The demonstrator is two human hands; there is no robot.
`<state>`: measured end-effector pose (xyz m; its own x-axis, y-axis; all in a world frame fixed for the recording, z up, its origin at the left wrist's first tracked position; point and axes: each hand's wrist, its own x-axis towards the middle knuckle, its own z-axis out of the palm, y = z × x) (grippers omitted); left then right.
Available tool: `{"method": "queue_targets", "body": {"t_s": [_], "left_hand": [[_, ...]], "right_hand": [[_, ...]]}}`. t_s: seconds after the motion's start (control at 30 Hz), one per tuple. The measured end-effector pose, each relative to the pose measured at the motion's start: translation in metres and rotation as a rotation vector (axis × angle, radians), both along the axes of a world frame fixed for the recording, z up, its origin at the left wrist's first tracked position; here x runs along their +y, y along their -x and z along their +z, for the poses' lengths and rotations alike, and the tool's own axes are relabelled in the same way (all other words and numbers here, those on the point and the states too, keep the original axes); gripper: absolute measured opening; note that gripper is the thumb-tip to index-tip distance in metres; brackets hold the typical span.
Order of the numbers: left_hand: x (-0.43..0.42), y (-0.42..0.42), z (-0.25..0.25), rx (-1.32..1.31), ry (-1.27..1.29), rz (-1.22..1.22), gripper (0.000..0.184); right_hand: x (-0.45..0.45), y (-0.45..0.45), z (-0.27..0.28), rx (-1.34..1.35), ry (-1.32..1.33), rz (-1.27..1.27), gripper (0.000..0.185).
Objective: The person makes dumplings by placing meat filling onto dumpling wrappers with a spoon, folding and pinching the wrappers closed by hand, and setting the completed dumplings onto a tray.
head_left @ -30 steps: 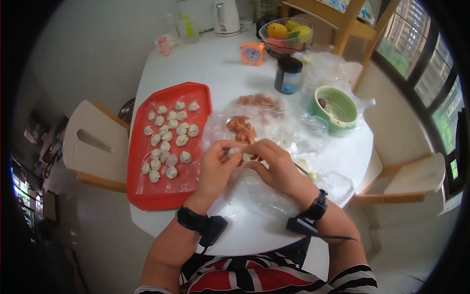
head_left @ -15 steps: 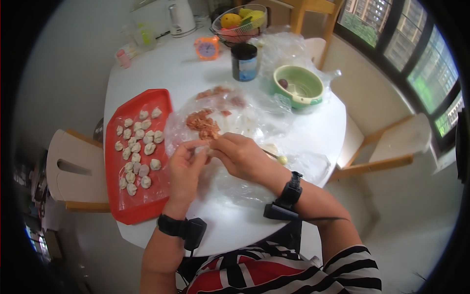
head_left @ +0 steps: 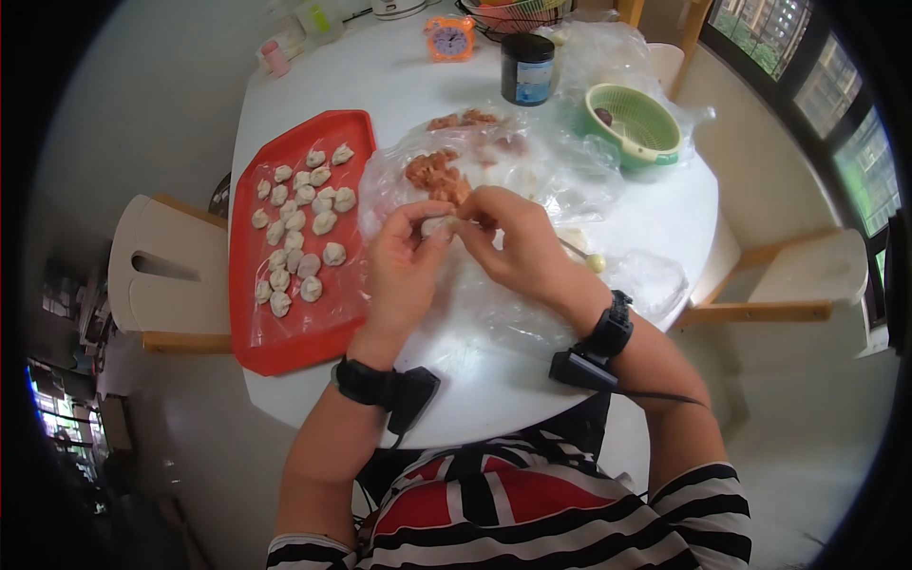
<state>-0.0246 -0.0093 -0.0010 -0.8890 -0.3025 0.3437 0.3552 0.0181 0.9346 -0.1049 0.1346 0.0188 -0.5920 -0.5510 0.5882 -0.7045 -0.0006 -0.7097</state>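
Relative to the earlier frames, the viewpoint has shifted, cutting the wire fruit basket (head_left: 518, 17) at the upper edge; both hands remain together before the meat filling (head_left: 435, 176). Left hand (head_left: 404, 266): grip nearly closed, thumb and fingers cradling a small pale dough piece (head_left: 435, 226). Right hand (head_left: 518, 237): fingertips closed at the near side of the same piece. The filling lies on clear plastic (head_left: 560, 180) spread over the white counter (head_left: 475, 399). At left, the red tray (head_left: 241, 285), lined with plastic film, bears many folded dumplings (head_left: 324, 222) in loose clusters. Upper right, a green strainer (head_left: 646, 119) sits inside a green bowl (head_left: 655, 163) and contains a dark round item (head_left: 603, 116). Nearby, a dark jar (head_left: 526, 71) with a blue label stands upright, its contents hidden.
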Motion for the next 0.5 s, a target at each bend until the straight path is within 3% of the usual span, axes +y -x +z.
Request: {"method": "queue_targets", "body": {"t_s": [0.23,0.3,0.37,0.43,0.5], "left_hand": [[0.0022,0.0003,-0.0031,0.029,0.093,0.030,0.035],[-0.0010,0.0003,-0.0035,-0.122,0.199,0.069,0.038],[-0.0025,0.0005,-0.0076,-0.118,0.226,0.147,0.036],[-0.0013,-0.0036,-0.0003,-0.195,0.438,0.221,0.033],[-0.0001,-0.0039,-0.0046,-0.152,0.424,0.258,0.030]], "right_hand": [[0.0017,0.0017,0.0012,-0.133,-0.015,0.046,0.012],[0.0004,0.0026,-0.0001,-0.130,-0.016,0.051,0.013],[0.0005,0.0014,0.0004,-0.141,-0.037,0.023,0.013],[-0.0008,0.0016,-0.0016,-0.151,-0.050,0.044,0.014],[-0.0001,-0.0017,0.0036,-0.211,-0.076,0.034,0.014]]}}
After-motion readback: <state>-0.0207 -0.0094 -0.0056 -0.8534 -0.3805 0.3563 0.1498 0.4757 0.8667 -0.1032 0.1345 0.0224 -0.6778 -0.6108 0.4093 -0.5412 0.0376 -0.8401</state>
